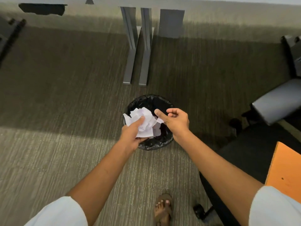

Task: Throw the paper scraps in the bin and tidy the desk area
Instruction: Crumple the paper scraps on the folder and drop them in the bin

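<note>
Sandalled foot (163, 207), crumpled scraps (143, 122) over bin (151, 145)

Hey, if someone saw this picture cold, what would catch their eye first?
Probably the white crumpled paper, gripped by the left hand right above the black-lined bin mid-frame on the carpet. Next, the right hand beside it over the bin, fingers loosely curled, holding nothing. Then the orange desk corner at lower right.

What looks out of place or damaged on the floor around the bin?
Nothing looks spilled on the striped carpet around the round bin with the black liner. The left hand holds crumpled white paper scraps over it; some paper already lies inside. The right hand holds nothing.
</note>
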Demonstrator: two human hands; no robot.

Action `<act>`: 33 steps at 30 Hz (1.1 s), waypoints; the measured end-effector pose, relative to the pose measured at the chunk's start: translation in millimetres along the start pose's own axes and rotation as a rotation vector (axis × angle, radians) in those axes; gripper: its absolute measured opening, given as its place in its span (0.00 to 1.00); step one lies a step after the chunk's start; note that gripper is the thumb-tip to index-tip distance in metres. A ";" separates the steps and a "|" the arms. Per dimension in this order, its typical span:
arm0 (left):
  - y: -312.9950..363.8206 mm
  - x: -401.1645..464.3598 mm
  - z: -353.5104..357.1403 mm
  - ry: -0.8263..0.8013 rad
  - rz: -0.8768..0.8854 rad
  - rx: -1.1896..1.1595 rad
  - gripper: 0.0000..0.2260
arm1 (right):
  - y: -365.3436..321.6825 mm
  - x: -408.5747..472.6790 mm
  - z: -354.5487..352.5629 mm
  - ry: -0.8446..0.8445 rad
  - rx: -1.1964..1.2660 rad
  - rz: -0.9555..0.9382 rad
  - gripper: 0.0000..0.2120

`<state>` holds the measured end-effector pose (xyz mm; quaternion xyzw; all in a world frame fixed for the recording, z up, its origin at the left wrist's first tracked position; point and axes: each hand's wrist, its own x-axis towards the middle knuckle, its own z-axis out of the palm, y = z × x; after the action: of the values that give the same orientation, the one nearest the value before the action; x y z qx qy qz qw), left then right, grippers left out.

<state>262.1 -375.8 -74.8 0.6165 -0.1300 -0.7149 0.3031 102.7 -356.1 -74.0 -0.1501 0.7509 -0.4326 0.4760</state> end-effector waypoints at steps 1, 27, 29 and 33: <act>2.9 4.6 1.4 0.037 0.001 -0.002 0.16 | 1.8 7.0 9.1 0.001 0.039 0.076 0.24; -34.7 30.2 19.8 -0.143 -0.317 0.008 0.46 | 35.4 42.4 -85.8 -0.066 0.491 0.498 0.47; -44.3 21.3 41.7 -0.066 -0.288 0.231 0.37 | 32.3 34.5 -107.4 -0.071 0.497 0.479 0.46; -98.4 -18.0 96.3 -0.032 -0.283 0.603 0.18 | 31.1 13.4 -165.9 -0.039 0.413 0.415 0.36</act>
<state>143.8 -306.2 -95.6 0.6791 -0.2538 -0.6888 0.0027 -38.3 -262.5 -77.8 0.0987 0.6521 -0.4667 0.5892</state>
